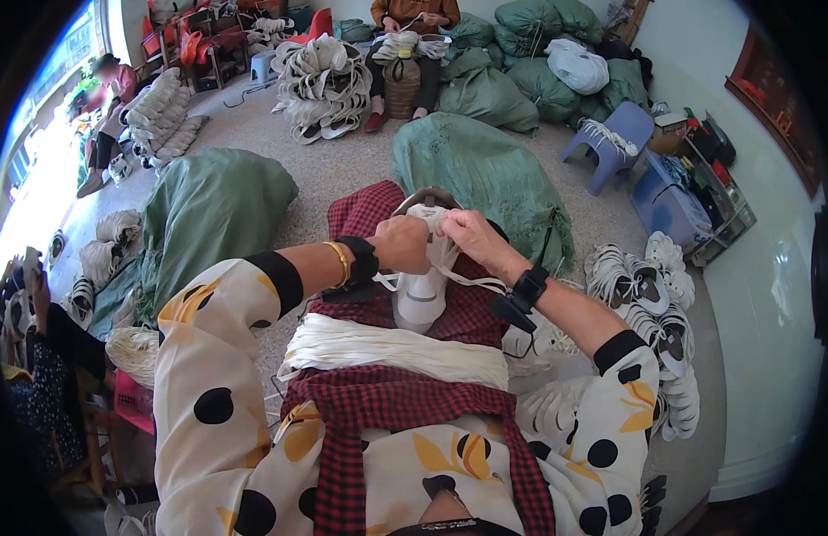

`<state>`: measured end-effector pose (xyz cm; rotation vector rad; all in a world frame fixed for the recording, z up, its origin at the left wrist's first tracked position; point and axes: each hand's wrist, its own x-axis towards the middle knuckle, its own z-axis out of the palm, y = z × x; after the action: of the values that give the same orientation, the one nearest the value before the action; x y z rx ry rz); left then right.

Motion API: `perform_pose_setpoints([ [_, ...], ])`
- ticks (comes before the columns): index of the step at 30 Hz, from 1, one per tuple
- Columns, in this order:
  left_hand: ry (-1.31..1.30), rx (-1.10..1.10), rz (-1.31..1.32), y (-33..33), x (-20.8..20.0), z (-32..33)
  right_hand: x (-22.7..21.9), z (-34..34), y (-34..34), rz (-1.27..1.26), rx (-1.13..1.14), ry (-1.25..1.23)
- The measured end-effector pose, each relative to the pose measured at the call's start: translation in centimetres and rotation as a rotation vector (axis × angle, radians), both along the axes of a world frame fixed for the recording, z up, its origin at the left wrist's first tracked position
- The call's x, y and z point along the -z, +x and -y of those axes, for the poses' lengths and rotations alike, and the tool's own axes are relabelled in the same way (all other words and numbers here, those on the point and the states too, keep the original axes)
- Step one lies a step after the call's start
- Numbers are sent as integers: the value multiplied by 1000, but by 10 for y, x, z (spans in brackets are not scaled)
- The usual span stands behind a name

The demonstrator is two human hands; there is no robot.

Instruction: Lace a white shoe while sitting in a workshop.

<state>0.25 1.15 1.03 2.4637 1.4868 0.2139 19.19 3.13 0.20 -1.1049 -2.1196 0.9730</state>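
A white shoe (419, 306) rests on the red and black checked cloth over my lap, its toe pointing toward me. My left hand (402, 244) is closed in a fist at the shoe's upper left side. Across from it, my right hand (472, 236) pinches at the lacing near the tongue. A white shoelace (472, 281) trails out on both sides below my hands; its upper part is hidden by my fingers. Between the shoe and my body lies a thick bundle of white laces (392, 351).
Large green sacks (217, 196) stand ahead on both sides. Stacked white shoes (669, 335) lie at the right, near a purple stool (615, 143). A blue bin (669, 201) stands by the wall. Other people sit at the back and left, one beside a shoe pile (323, 87).
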Motion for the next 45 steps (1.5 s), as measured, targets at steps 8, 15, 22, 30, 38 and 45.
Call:
perform_pose_setpoints([
  [8, 17, 85, 465, -13, -15, -17, -1, 21, -1, -27, -78, 282],
  [15, -61, -23, 746, -14, 2, 21, 11, 35, 0, -130, 5, 313],
  [22, -128, 148, 908, 9, -34, 49, 15, 28, 10, -579, -59, -202],
  [30, -463, -123, 1274, -10, 12, 26, 6, 39, 2, -320, 106, 271],
  [38, -461, -76, 1044, -5, 18, 23, 7, 40, -2, -345, 63, 340],
  [45, -355, 63, 932, -5, 16, 23, 8, 37, 3, -372, 27, 294],
])
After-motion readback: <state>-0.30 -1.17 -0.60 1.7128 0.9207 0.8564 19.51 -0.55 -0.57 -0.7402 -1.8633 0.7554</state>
